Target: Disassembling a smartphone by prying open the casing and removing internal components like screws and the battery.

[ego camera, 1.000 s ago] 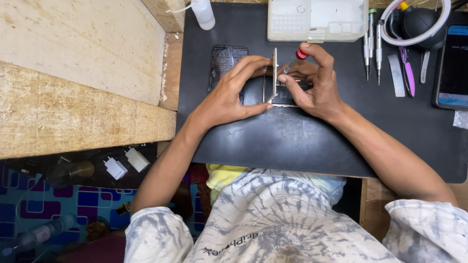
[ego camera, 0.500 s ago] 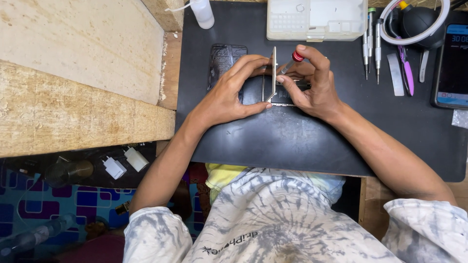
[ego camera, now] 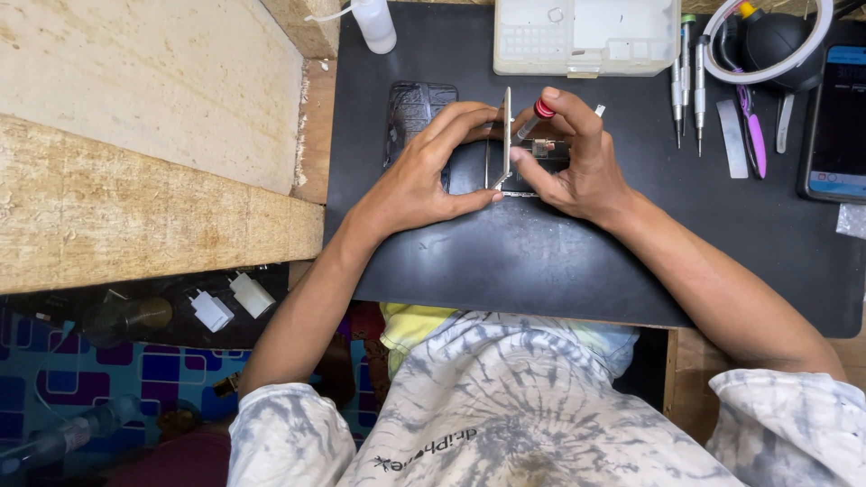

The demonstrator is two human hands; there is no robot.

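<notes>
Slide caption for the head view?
Left hand props a phone panel upright; right hand works a red-capped screwdriver.

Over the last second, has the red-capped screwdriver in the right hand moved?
Yes, slightly. The red-capped screwdriver in the right hand has drifted left, toward the upright panel, judged against the white parts tray.

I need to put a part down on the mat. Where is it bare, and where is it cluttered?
The black mat is bare along its near edge, below the left hand and right hand, and between the right forearm and the phone. The far edge is crowded: white parts tray, screwdrivers, dust blower.
</notes>
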